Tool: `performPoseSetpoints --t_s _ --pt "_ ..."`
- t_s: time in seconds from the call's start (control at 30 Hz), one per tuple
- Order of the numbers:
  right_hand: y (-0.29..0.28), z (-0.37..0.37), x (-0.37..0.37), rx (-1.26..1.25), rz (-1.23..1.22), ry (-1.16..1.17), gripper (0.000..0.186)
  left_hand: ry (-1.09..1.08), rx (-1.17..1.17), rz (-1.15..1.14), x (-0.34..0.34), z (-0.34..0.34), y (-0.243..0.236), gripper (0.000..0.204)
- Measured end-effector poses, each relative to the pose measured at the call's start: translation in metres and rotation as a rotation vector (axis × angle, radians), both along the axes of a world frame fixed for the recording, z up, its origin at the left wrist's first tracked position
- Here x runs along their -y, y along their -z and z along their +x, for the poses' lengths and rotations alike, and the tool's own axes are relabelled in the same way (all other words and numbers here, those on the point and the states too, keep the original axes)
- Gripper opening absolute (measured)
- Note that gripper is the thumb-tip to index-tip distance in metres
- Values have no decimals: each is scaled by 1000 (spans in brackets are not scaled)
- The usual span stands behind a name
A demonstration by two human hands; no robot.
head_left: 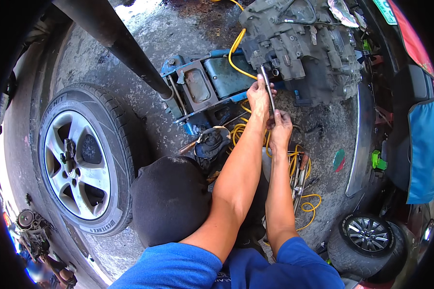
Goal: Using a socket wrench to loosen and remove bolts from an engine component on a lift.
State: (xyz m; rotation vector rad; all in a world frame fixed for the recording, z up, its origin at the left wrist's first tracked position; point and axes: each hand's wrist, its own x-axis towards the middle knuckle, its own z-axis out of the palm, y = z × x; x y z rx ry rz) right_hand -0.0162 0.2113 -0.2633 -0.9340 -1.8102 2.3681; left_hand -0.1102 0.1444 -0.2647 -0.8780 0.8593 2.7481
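A slim, shiny metal rod (269,91) slants between my two hands, its far end close to the grimy metal gearbox (318,58). My left hand (259,100) is closed around the upper part of the rod, thumb along it. Lower down, my right hand (280,129) pinches the near end between bent fingers. Whether the rod's far tip touches the gearbox, I cannot tell. A blue floor jack (217,79) stands to the left of my hands, beside the gearbox. A yellow hose (235,53) runs over the jack and passes behind my left hand.
At the left stands a large wheel (74,164) with a silver rim. The jack's dark handle (115,43) rises toward the upper left. Hand tools (299,176) and yellow hose coils lie right of my forearms. Another wheel (369,236) lies at the lower right.
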Motion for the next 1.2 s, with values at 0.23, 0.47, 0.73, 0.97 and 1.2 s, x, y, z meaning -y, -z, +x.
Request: performPoseSetpoints --t_s 0.23,0.47,0.73,0.97,1.2 --pt "-3 -1 6 171 -428 -48 24 -70 -52 -147 9 -6 11 35" --pt "14 0 12 -245 231 39 17 -19 -25 -34 -2 -2 0 40" --pt "3 3 18 -56 -82 48 18 -78 -83 82 6 -5 12 42" --pt "-16 -2 27 63 -150 0 26 -56 -92 26 11 -11 10 36" --pt "-1 -7 17 -245 257 106 15 -16 8 -304 1 -11 -4 34"
